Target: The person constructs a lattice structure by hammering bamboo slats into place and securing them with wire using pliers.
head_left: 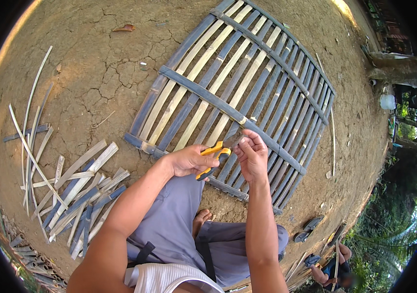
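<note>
My left hand [189, 160] is closed round the yellow-and-black handles of a pair of pliers [213, 149], whose jaws point toward my right hand. The fingers of my right hand [252, 155] are pinched together right at the jaws. Whatever lies between those fingertips is too small to make out. Just beyond both hands a panel of bamboo slats [240, 117] lies on the ground, its dark and pale strips crossed by several bars. My knees are bent beside its near edge.
Loose bamboo strips [79, 195] lie heaped on the cracked earth at the left. A pair of dark sandals [308, 228] rests to the right of my legs. Another person [333, 273] is at the lower right, near greenery. A brown leaf [123, 28] lies far off.
</note>
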Demonstrator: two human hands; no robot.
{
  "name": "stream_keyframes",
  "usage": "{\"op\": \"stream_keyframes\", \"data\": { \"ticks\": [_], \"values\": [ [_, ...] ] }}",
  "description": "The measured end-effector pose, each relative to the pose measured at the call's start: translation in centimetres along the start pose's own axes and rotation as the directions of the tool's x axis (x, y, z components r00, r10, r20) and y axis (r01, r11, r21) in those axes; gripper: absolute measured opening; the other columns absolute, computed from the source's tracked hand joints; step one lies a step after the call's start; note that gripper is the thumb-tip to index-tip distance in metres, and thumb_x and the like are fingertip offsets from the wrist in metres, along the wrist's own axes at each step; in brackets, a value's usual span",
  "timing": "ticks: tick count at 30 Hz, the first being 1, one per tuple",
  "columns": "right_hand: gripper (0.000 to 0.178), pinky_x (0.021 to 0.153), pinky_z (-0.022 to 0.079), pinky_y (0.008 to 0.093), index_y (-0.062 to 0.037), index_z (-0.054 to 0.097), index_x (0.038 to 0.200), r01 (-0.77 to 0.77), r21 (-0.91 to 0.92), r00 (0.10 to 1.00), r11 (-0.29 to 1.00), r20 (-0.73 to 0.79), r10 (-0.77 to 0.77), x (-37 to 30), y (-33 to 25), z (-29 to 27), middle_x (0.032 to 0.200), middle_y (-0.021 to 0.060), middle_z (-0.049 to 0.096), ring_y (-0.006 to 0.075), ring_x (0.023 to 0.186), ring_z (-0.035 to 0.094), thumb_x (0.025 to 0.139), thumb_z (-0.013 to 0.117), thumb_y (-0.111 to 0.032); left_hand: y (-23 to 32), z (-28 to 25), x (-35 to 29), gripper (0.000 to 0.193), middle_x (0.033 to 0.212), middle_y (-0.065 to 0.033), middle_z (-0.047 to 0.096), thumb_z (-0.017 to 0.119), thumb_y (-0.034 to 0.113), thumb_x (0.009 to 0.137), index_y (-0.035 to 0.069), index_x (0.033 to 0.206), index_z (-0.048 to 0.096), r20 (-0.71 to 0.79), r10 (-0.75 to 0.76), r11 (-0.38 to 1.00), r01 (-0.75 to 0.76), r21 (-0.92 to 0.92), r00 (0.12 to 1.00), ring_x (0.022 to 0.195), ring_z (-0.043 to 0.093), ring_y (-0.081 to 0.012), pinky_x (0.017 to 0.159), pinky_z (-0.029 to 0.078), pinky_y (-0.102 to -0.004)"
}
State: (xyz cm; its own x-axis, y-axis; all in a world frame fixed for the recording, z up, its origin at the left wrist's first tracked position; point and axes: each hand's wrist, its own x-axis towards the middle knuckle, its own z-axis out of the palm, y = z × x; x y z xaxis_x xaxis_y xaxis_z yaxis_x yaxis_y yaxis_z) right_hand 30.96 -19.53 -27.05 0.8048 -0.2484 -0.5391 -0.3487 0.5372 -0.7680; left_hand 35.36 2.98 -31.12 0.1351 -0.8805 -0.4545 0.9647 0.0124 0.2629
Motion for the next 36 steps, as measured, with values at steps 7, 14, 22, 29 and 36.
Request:
{"op": "stream_keyframes", "data": {
  "ticks": [7, 14, 22, 29, 36],
  "values": [
    [0.021, 0.072, 0.059, 0.0287, 0.0017, 0.073, 0.117, -0.015, -0.212, 0.999, 0.977, 0.025, 0.02, 0.3, -0.6, -1.4, 0.094, 0.0082, 0.075, 0.0152, 0.08, 0.072, 0.096, 0.072, -0.001, 0.9, 1.2, -0.2, 0.037, 0.083, 0.0058, 0.049, 0.088, 0.023, 0.081, 0.01, 0.102, 0.06, -0.094, 0.137, 0.968, -0.113, 0.222, 0.986, 0.072, 0.05, -0.0057, 0.069, 0.047, -0.0265],
    [0.019, 0.071, 0.059, 0.0255, 0.0002, 0.073, 0.117, 0.05, -0.214, 0.999, 0.975, 0.021, -0.047, 0.3, -0.7, -1.3, 0.096, 0.0082, 0.076, 0.0136, 0.079, 0.072, 0.098, 0.07, 0.0, 1.4, 0.8, 0.1, 0.045, 0.087, -0.0017, 0.06, 0.084, 0.037, 0.077, 0.002, 0.099, 0.065, -0.126, 0.342, 0.737, -0.183, 0.651, 0.931, 0.08, 0.055, -0.0113, 0.07, 0.044, -0.0292],
    [0.019, 0.073, 0.058, 0.0266, 0.0028, 0.074, 0.115, 0.03, -0.375, 0.993, 0.926, -0.095, -0.071, 0.7, -1.3, 1.1, 0.094, 0.0072, 0.076, 0.0127, 0.08, 0.07, 0.096, 0.071, -0.001, 2.1, 2.1, 0.3, 0.053, 0.088, -0.0113, 0.064, 0.08, 0.034, 0.075, -0.005, 0.108, 0.063, -0.233, 0.414, 0.468, 0.014, 0.883, 0.88, 0.08, 0.058, -0.0209, 0.072, 0.046, -0.0347],
    [0.023, 0.074, 0.057, 0.0261, 0.0047, 0.073, 0.118, -0.002, -0.451, 0.998, 0.892, -0.054, -0.024, 2.8, -2.9, 0.2, 0.093, 0.0079, 0.076, 0.0119, 0.081, 0.07, 0.097, 0.072, -0.005, 3.1, 3.9, 1.8, 0.04, 0.083, -0.0033, 0.057, 0.071, 0.014, 0.075, -0.003, 0.11, 0.062, -0.359, 0.321, 0.505, 0.163, 0.848, 0.876, 0.076, 0.052, -0.0127, 0.067, 0.044, -0.0308],
    [0.048, 0.09, 0.059, 0.0367, -0.0017, 0.067, 0.134, 0.22, -0.808, 0.975, 0.547, 0.193, -0.108, 1.7, -6.7, -4.4, 0.115, 0.0167, 0.077, 0.0235, 0.104, 0.075, 0.09, 0.077, -0.018, 2.6, 1.3, 5.2, 0.029, 0.074, -0.0007, 0.056, 0.072, 0.018, 0.077, 0.001, 0.098, 0.062, -0.344, 0.547, 0.401, 0.122, 0.908, 0.763, 0.064, 0.053, -0.0128, 0.059, 0.044, -0.0326]
  ]
}}
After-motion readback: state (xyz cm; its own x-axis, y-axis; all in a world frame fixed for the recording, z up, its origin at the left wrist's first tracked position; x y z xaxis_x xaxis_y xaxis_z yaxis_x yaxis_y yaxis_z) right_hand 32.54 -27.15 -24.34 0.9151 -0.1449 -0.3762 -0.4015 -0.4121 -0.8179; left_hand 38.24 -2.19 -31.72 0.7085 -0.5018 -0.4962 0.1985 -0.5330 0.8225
